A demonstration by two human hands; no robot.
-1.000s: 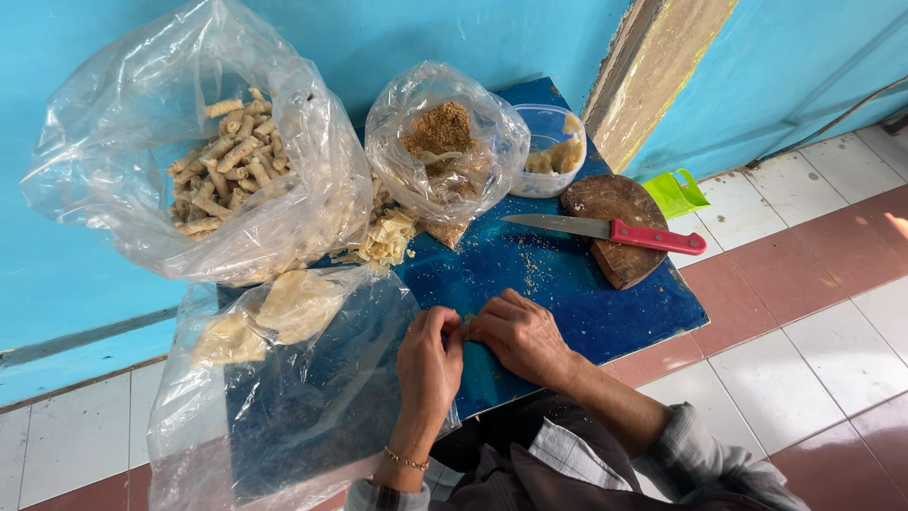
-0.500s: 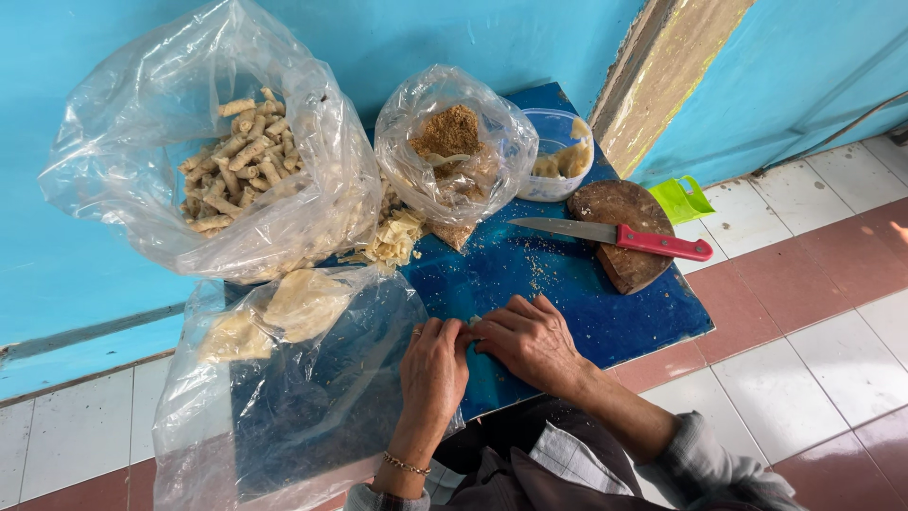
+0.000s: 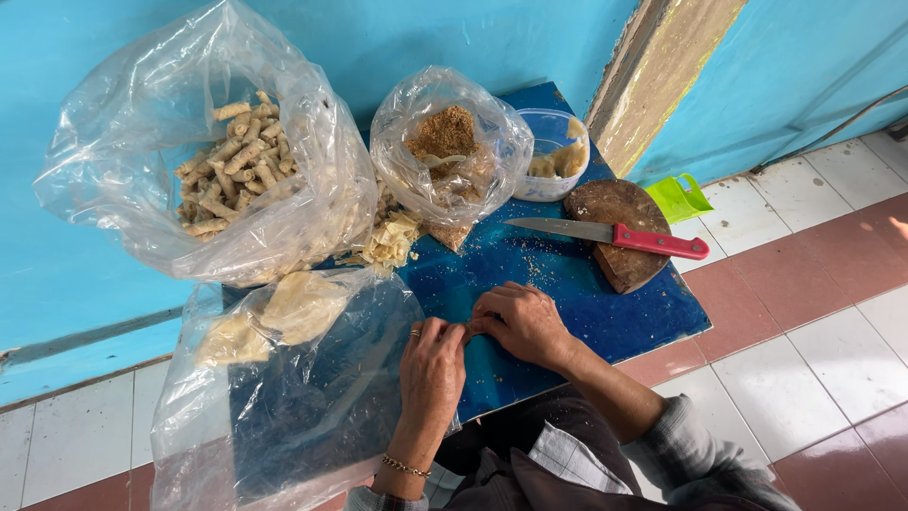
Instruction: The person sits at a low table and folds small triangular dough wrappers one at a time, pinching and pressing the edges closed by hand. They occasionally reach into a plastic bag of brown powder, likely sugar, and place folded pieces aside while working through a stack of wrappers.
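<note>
Wrapper, a small pale piece, sits pinched between our left hand and right hand near the blue table's front edge; it looks soft, thin, best held by fingertips.

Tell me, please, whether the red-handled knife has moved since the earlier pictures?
No. The knife lies across the round wooden board exactly as before, blade pointing toward the bags; only the camera shifted slightly.

Three clear plastic bags sit on the blue table — the roll bag at its far left, the crumb bag mid-back. The dough bag droops over its near-left edge.
</note>
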